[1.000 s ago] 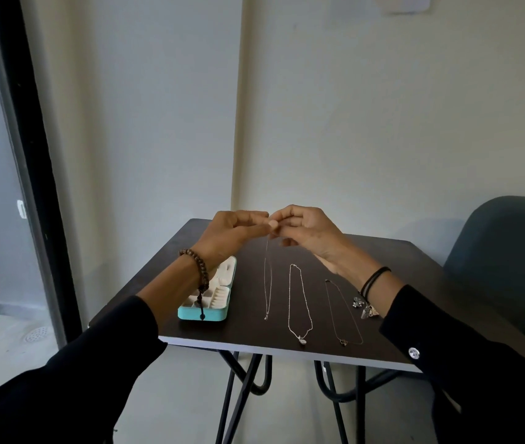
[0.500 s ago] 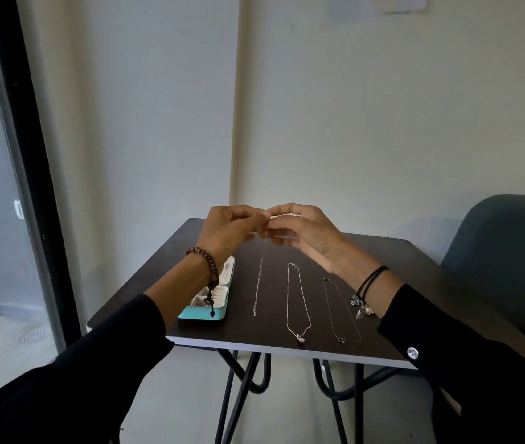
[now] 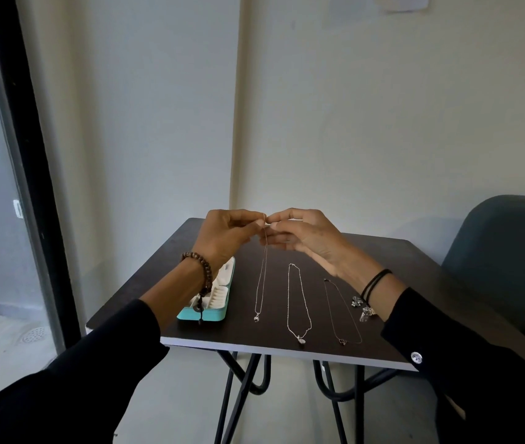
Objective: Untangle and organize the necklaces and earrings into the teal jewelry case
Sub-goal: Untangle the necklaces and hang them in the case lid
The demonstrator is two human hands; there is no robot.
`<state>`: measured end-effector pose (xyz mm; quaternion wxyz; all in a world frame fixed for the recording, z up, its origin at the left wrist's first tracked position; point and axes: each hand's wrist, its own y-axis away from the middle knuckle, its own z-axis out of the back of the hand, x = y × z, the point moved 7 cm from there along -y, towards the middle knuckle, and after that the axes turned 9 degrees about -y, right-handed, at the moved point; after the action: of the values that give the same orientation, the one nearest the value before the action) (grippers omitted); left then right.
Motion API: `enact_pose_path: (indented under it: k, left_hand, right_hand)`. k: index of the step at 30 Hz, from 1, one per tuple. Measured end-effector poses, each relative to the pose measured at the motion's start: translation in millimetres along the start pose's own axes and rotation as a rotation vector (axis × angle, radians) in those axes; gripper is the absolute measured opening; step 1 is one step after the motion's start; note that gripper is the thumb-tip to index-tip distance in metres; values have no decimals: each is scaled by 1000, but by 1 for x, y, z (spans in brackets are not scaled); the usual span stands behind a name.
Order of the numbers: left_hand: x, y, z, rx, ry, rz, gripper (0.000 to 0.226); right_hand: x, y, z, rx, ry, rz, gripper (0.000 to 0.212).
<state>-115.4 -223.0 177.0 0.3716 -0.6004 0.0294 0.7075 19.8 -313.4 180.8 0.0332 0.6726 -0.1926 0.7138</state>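
No text, brand, number or sign can be read. The pale paper sheet (image 3: 402, 2) high on the wall above the table (image 3: 421, 261) is too blurred to read. The small white tag (image 3: 17, 208) on the window frame, left of the table, is too small. The teal jewelry case (image 3: 203, 316) on the table shows no legible mark.
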Motion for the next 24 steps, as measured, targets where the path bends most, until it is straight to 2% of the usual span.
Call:
enact_pose_path:
  k: [7, 13, 17, 21, 24]
  left_hand:
    - [-10, 1, 6, -36, -117, -94, 19]
    - [-16, 3, 8, -31, -258, -143, 13]
    - [-15, 4, 9, -49, -260, -101, 10]
    - [-13, 4, 6, -4, -245, -85, 24]
    - [-9, 4, 4, 12, -240, -79, 30]
  right_hand:
    - [0, -2, 2, -17, 98, 13, 28]
    - [-3, -4, 6, -60, 137, 11, 21]
    - [-7, -4, 6, -50, 7, -11, 15]
    - [-7, -3, 4, -32, -101, -24, 5]
    - [-8, -1, 4, -48, -138, -39, 12]
